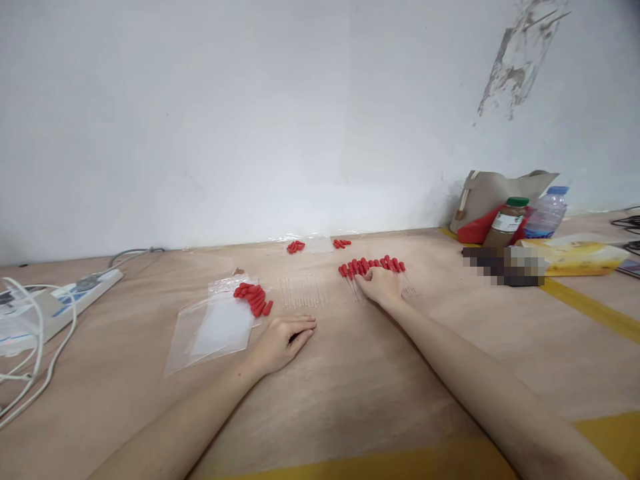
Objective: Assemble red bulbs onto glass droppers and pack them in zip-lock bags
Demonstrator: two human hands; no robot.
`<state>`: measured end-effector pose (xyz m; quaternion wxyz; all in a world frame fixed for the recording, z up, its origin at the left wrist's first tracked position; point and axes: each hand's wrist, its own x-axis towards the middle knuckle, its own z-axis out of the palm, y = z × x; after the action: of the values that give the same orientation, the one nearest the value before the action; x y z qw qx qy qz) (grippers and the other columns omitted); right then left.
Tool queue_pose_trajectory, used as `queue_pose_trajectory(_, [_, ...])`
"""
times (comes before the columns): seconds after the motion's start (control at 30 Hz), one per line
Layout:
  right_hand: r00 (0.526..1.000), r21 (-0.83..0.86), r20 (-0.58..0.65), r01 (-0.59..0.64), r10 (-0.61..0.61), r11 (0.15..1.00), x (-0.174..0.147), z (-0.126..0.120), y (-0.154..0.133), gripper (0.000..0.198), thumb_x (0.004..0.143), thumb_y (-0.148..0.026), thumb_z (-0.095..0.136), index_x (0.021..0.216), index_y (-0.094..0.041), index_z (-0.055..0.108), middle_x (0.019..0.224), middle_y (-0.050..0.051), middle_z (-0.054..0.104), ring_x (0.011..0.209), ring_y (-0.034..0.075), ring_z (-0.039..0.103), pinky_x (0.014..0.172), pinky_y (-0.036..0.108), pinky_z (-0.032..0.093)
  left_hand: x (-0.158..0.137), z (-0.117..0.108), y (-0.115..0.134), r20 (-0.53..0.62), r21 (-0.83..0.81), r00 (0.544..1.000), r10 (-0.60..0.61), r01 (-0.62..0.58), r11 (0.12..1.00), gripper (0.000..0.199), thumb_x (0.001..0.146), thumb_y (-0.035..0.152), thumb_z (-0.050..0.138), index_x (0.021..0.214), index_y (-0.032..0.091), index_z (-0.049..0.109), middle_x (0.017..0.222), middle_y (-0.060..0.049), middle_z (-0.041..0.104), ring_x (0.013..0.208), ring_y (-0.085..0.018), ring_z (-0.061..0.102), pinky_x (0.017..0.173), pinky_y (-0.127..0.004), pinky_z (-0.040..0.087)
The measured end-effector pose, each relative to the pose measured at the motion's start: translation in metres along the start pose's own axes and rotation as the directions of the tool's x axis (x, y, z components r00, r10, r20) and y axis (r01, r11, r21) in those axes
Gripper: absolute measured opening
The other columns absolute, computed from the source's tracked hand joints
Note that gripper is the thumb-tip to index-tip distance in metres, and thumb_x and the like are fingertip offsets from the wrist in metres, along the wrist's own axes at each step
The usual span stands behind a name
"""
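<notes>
Wall [225, 120]: finished in pale grey-white; 1 damaged patch [515, 75] seen at upper right.
Work surface [330, 407]: light brown, marked with yellow bands [590, 309].
Light: spread softly.

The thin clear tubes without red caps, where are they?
In the head view, the bare tubes lie in a row near centre, beyond the left hand, right of the red caps at the plastic bags.

Loads of bare worktop [357, 377] front-right of the clear tubes [303, 292]. Red bulbs [255, 293] crowd their left, red-capped tubes [363, 265] their right.
</notes>
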<state>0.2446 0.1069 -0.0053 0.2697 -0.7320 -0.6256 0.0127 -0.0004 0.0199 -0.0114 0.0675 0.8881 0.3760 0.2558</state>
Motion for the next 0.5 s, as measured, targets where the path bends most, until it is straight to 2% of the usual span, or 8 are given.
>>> queue_pose_trajectory(0.13, [0.994,0.023,-0.074,0.081,-0.079,0.996,-0.007,0.000,-0.002,0.024,0.074,-0.037,0.046,0.066,-0.019,0.060,0.064,0.002,0.063,0.068,0.018,0.057,0.079,0.036,0.029,-0.001,0.000,0.002,-0.005,0.034,1.000,0.011,-0.011,0.999,0.026,0.086,0.027,0.042,0.101,0.022,0.062,0.101,0.000,0.065,0.100,-0.015,0.057,0.088,-0.030,0.045])
queue_pose_trajectory(0.23, [0.976,0.116,-0.033,0.216,-0.214,0.969,-0.015,0.000,-0.012,0.022,0.077,-0.032,0.044,0.073,-0.019,0.062,0.072,0.003,0.065,0.072,0.016,0.057,0.074,0.029,0.034,0.000,0.000,0.003,-0.101,0.085,0.995,-0.024,0.033,0.996,0.026,0.086,0.026,0.040,0.099,0.022,0.062,0.107,-0.003,0.062,0.101,-0.016,0.055,0.089,-0.031,0.044])
queue_pose_trajectory(0.3, [0.952,0.186,0.051,0.287,-0.301,0.940,-0.019,0.002,-0.022,0.021,0.076,-0.027,0.046,0.079,-0.018,0.064,0.079,0.004,0.066,0.075,0.015,0.058,0.070,0.024,0.037,0.005,0.001,0.000,-0.181,0.135,0.979,-0.095,0.121,0.984,0.028,0.087,0.026,0.037,0.102,0.020,0.060,0.115,-0.006,0.055,0.106,-0.018,0.051,0.091,-0.034,0.041])
queue_pose_trajectory(0.37, [0.933,0.214,0.120,0.309,-0.339,0.927,-0.020,0.006,-0.034,0.019,0.073,-0.023,0.048,0.079,-0.016,0.066,0.081,0.006,0.066,0.077,0.014,0.058,0.068,0.021,0.038,0.015,0.002,-0.006,-0.206,0.191,0.960,-0.191,0.231,0.954,0.032,0.087,0.026,0.035,0.109,0.017,0.055,0.124,-0.009,0.047,0.114,-0.021,0.043,0.095,-0.036,0.036])
queue_pose_trajectory(0.5, [0.944,0.183,0.163,0.258,-0.288,0.949,-0.014,0.018,-0.055,0.021,0.073,-0.022,0.048,0.078,-0.011,0.066,0.078,0.011,0.066,0.077,0.018,0.060,0.068,0.023,0.041,0.041,0.011,-0.023,-0.184,0.272,0.892,-0.414,0.451,0.850,0.042,0.087,0.031,0.033,0.124,0.013,0.041,0.131,-0.015,0.035,0.123,-0.030,0.028,0.098,-0.045,0.028])
